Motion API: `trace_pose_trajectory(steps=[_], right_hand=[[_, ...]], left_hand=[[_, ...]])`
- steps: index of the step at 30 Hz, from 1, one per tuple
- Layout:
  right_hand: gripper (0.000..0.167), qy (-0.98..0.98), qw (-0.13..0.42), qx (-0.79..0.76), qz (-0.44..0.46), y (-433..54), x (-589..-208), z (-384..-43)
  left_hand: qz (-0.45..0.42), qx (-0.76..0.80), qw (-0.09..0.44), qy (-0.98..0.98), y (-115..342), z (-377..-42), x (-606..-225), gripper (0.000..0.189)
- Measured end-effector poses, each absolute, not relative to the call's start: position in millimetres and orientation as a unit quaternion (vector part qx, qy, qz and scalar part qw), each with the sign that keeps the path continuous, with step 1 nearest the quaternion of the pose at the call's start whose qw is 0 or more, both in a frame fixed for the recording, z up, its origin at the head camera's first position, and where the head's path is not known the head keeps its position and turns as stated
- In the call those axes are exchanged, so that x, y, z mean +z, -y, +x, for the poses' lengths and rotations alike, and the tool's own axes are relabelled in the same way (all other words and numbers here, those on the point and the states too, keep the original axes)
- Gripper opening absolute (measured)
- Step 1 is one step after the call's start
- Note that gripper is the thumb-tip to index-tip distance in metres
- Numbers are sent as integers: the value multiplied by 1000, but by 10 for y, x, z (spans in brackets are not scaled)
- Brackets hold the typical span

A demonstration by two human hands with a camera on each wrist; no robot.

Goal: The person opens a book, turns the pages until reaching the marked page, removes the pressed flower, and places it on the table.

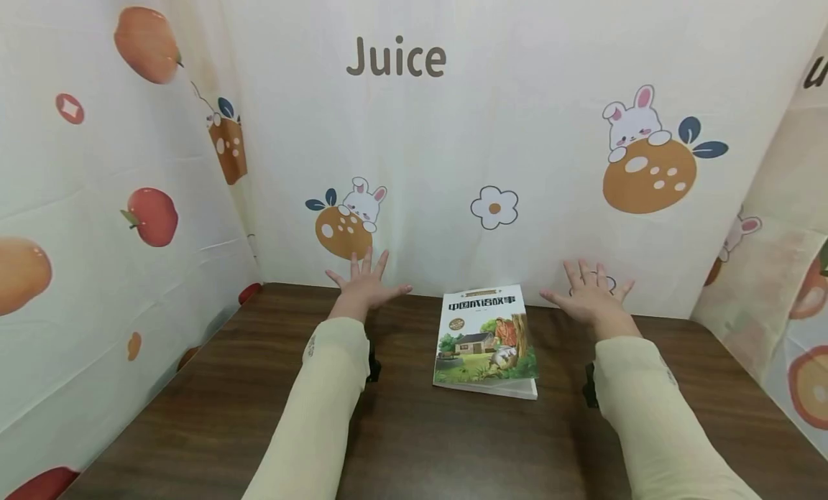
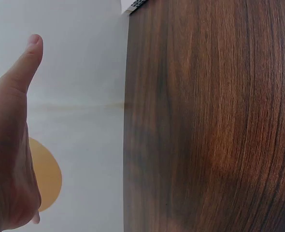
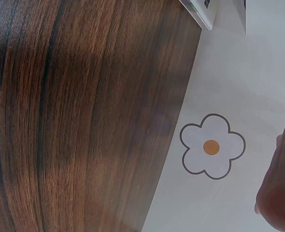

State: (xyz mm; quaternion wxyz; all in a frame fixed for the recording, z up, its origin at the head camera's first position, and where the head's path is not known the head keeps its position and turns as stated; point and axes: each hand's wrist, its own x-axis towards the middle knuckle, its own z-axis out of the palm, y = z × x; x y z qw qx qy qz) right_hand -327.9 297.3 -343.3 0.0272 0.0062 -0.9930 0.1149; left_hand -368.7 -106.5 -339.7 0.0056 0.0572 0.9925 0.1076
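A paperback book [image 1: 485, 345] with a picture of a house, a tree and a person on its cover lies on the brown table, between the two hands. To its left, my left hand [image 1: 366, 288] is held out with fingers spread and nothing in it. My right hand [image 1: 591, 299] is to the right of the book, its fingers likewise spread and holding nothing. A corner of the book [image 2: 132, 5] shows at the top of the left wrist view, and another book corner [image 3: 203, 13] at the top of the right wrist view.
The wood-grain table [image 1: 414, 450] ends at a pale curtain [image 1: 440, 141] printed with rabbits, oranges and the word Juice. More printed cloth [image 1: 84, 198] hangs along the left side, and another panel [image 1: 763, 292] stands at the right. A dark wrist device [image 1: 373, 362] sits at the left cuff.
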Motion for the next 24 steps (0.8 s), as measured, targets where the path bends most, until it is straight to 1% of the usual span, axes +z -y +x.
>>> trace_pose_trajectory(steps=[7, 10, 11, 14, 16, 18, 21, 24], right_hand=[[100, 993, 27, 116, 8, -2972, -3413, -3275], [98, 991, 19, 135, 16, -2945, -3399, -3253], [96, 987, 13, 159, 26, -2925, -3406, -3252], [89, 965, -48, 255, 44, -2839, -3453, -3219], [80, 941, -89, 324, 50, -2776, -3524, -3185], [75, 924, -120, 359, 49, -2728, -3626, -3138], [69, 904, -133, 404, 42, -2679, -3788, -3044], [69, 892, -131, 431, 42, -2671, -3926, -2950]], left_hand=[[53, 104, 0, -993, 1063, -3722, -3414, 99], [57, 102, -8, -993, 1031, -3743, -3444, 99], [63, 99, -12, -993, 1011, -3747, -3456, 99], [97, 111, -14, -989, 904, -3706, -3491, 97], [131, 133, -7, -982, 803, -3635, -3519, 91], [167, 165, 10, -972, 696, -3531, -3558, 83], [207, 211, 42, -954, 548, -3352, -3638, 71], [238, 234, 70, -940, 421, -3185, -3727, 69]])
